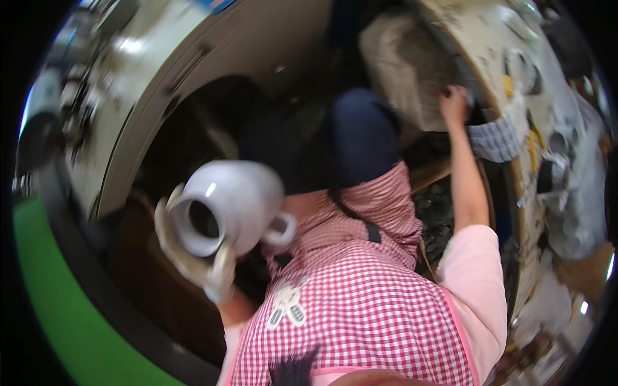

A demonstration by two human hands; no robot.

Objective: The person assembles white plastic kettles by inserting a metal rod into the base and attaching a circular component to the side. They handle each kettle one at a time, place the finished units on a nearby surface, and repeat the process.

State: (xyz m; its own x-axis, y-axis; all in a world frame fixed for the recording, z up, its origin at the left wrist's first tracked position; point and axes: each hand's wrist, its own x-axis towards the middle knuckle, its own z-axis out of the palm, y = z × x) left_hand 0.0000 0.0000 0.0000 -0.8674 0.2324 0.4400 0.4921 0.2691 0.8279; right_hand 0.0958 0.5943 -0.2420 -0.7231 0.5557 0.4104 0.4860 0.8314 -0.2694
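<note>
A glossy white jug (248,193) with a round dark mouth and a small loop handle is tilted on its side in front of me, its mouth turned to the lower left. Around its neck and underside curl the fingers of my left hand (220,273), which wears a pale glove. My bare right hand (454,103) reaches far out to the right, beside a worktable's edge and a beige sack (412,71). Its fingers are curled in; blur hides what they hold, if anything. Below that hand, a blue-and-white patterned cloth (494,139) hangs at the table edge.
On the right, the cluttered worktable (479,35) bears yellow-handled tools and clear plastic wrapping (576,199). A pale table with a drawer front (183,74) stands at the left. A green surface (64,289) with a dark border curves along the lower left.
</note>
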